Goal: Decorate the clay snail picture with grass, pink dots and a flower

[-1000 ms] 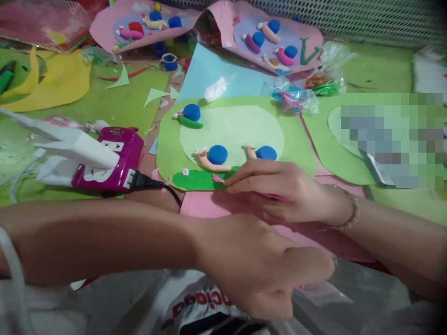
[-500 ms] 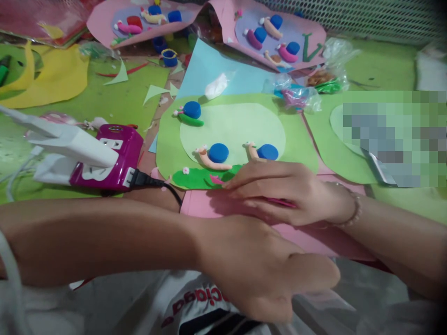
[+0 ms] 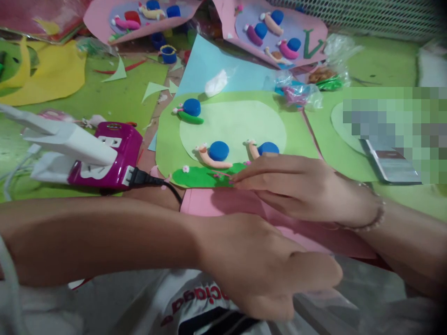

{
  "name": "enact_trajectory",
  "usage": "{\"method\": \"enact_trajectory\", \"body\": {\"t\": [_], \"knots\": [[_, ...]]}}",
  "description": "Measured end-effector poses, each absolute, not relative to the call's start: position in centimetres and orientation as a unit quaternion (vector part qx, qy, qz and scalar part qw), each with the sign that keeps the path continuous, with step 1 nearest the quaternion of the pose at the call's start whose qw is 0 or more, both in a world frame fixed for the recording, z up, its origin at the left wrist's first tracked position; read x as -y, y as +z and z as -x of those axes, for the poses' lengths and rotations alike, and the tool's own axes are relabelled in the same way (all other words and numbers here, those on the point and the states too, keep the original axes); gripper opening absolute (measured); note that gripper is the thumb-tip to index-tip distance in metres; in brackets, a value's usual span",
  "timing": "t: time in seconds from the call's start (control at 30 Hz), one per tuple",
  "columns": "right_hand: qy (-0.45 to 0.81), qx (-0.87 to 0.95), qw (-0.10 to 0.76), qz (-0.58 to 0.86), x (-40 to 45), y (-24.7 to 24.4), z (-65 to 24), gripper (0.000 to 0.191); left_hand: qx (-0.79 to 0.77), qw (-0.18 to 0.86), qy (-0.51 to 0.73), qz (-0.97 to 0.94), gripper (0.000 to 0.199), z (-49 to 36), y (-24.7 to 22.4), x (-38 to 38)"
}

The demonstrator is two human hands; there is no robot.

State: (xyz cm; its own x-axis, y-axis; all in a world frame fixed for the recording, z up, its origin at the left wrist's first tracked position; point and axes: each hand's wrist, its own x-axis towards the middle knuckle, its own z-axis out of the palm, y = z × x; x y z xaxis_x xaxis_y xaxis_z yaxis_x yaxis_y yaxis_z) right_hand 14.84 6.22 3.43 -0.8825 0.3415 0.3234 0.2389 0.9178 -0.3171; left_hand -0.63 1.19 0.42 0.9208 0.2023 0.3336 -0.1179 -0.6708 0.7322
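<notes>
My right hand (image 3: 300, 186) is closed in a pinch on a thin pink stick (image 3: 222, 173), mostly hidden by the fingers. Its tip meets small pink bits on a green clay strip (image 3: 195, 177), where a white clay flower (image 3: 186, 169) also sits. The strip runs along the lower edge of a green paper card (image 3: 167, 139) with a paler oval. On the card are a green clay snail (image 3: 190, 117) and two peach clay snails (image 3: 213, 160), all with blue bottle-cap shells. Nearer me, my left hand (image 3: 258, 270) is curled, back upward; its fingertips are hidden.
A purple power strip (image 3: 129, 139) with white plugs stands at the left, its black cord (image 3: 153, 180) passing beside the card. Pink cards (image 3: 230, 35) with more snails lean behind. Bagged clay (image 3: 296, 95), paper scraps (image 3: 153, 90) and a phone-like object (image 3: 394, 167) lie around.
My right hand has shifted slightly right, and the stick's tip now appears thinner over the green strip. More of the phone-like object shows. My left hand has hardly moved.
</notes>
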Motion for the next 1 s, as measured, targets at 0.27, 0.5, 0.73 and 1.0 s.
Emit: {"method": "enact_trajectory", "body": {"t": [0.27,0.5,0.73,1.0], "knots": [[0.028,0.982,0.157,0.101,-5.9,3.1,-14.6,0.024,-0.011,0.412,0.141,-0.900,0.019,0.6,1.2,-1.5],[-0.066,0.988,0.132,0.044,-5.7,2.5,-14.4,0.034,0.023,0.385,0.093,-0.918,0.024,0.4,1.3,-1.4],[-0.072,0.984,0.159,0.028,-5.1,2.4,-13.8,0.027,0.022,0.353,0.022,-0.935,0.024,0.1,1.2,-0.3],[-0.064,0.985,0.157,0.007,-5.2,2.2,-13.8,0.028,0.047,0.321,0.025,-0.945,0.019,0.0,1.4,-0.4]]}}
